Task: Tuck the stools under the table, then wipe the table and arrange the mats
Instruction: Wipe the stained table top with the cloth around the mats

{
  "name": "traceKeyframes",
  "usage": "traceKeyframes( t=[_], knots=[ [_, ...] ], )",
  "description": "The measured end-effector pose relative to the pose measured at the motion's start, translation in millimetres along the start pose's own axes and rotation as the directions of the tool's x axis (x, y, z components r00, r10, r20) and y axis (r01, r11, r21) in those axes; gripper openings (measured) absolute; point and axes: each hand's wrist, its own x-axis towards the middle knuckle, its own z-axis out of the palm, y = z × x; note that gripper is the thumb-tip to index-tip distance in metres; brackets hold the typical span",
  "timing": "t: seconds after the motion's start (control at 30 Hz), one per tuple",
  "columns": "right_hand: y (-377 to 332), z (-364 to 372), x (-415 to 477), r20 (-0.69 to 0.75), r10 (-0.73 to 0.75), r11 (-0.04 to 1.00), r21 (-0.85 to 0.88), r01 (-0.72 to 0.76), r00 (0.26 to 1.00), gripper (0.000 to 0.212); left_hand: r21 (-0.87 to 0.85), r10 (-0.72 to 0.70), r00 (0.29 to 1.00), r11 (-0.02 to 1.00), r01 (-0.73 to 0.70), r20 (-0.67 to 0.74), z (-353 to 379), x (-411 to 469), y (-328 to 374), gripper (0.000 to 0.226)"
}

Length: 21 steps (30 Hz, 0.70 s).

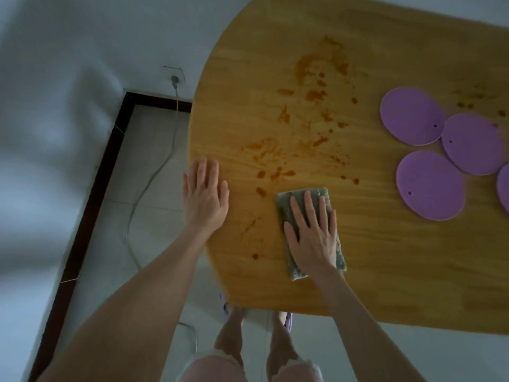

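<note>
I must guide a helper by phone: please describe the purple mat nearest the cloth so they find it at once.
On the wooden table, look at the group of round purple mats on the right. The mat meant is the one closest to the grey-green cloth under the right hand. Unlike its neighbours, its small hole sits at its lower left edge.

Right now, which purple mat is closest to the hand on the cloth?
The lowest whole mat, left of the cut-off one; the others lie farther from the right hand pressing the cloth.
</note>
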Motion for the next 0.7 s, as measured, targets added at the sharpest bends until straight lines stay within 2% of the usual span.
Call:
traceKeyframes(
  t=[0.07, 0.13, 0.2, 0.27, 0.37, 0.43, 0.57, 0.7],
  knots=[
    [0, -5, 24, 0.014, 0.151, 0.988, 0.019, -0.151, 0.988, 0.063, -0.011, 0.027, 0.999, 1.000, -0.028, -0.023, 4, 2, -3, 0.060],
    [-16, -6, 43, 0.025, 0.230, 0.973, 0.020, -0.230, 0.973, 0.064, -0.030, 0.025, 0.999, 0.999, -0.026, -0.030, 6, 2, -5, 0.058],
    [-40, -5, 46, 0.002, 0.197, 0.980, 0.019, -0.197, 0.980, 0.064, -0.046, 0.016, 1.000, 0.999, -0.017, -0.025, 5, 3, -5, 0.058],
    [-59, 0, 32, -0.015, 0.095, 0.995, 0.010, -0.094, 0.995, 0.061, -0.047, 0.020, 0.999, 0.999, -0.022, -0.025, 3, 3, -5, 0.058],
    [-51, 5, 7, 0.024, -0.032, 0.999, -0.008, 0.032, 0.999, 0.058, -0.051, 0.013, 1.000, 0.999, -0.013, 0.000, 4, 3, -5, 0.057],
    [-34, 0, 14, 0.019, 0.019, 1.000, -0.005, -0.019, 1.000, 0.060, -0.050, 0.034, 0.999, 0.998, -0.034, -0.009, 3, 3, -5, 0.058],
    [-43, -6, 66, 0.052, 0.236, 0.972, 0.009, -0.237, 0.970, 0.063, -0.034, 0.016, 1.000, 0.999, -0.015, 0.014, 4, 4, -6, 0.054],
    [-82, 4, 46, -0.010, 0.068, 0.997, 0.026, -0.067, 0.998, 0.060, -0.056, 0.039, 0.999, 0.998, -0.040, -0.013, 4, 3, -6, 0.057]
  ],
)
